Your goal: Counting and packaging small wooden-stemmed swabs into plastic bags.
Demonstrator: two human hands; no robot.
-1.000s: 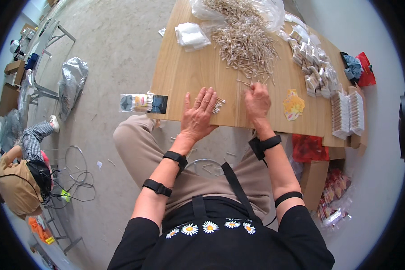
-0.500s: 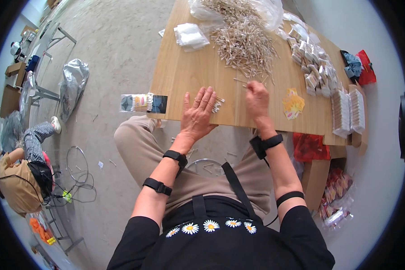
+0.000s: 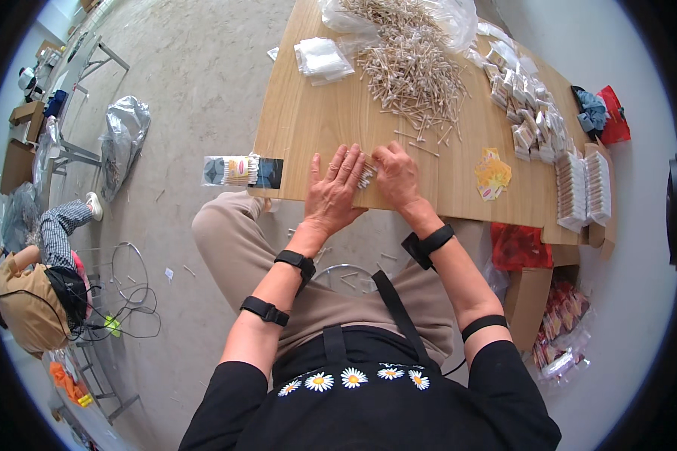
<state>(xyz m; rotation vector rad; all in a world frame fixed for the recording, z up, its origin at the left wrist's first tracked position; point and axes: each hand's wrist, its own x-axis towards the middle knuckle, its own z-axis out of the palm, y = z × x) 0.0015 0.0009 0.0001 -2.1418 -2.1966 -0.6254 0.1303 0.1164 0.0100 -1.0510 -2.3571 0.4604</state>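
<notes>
Two bare hands are held close together above the near edge of a pale wooden table [image 3: 297, 128]. The left hand [image 3: 335, 188] is laid flat, its fingers straight and nearly side by side, and a small bundle of cotton swabs [image 3: 366, 177] is partly covered by it; the white tips are seen just beyond the index finger. The right hand [image 3: 397, 177] is curled on the other side of the bundle, its fingertips brought close to the swabs; whether anything is pinched between them cannot be told.

Two loose swabs [image 3: 424, 149] are seen lying past the right hand, toward a large heap of swabs [image 3: 417, 79] that is spread over the far part of the table, with clear plastic [image 3: 459, 22] bunched behind it. Flat clear bags [image 3: 323, 60] are stacked left of the heap. A labelled packet of swabs [image 3: 238, 171] is placed across the left edge of the table. To the right of the hands, yellow cards [image 3: 492, 174] are loosely overlapped, and beyond them small white packs [image 3: 530, 113] are piled. At the right edge, more packs are lined up in two upright rows [image 3: 583, 188].
</notes>
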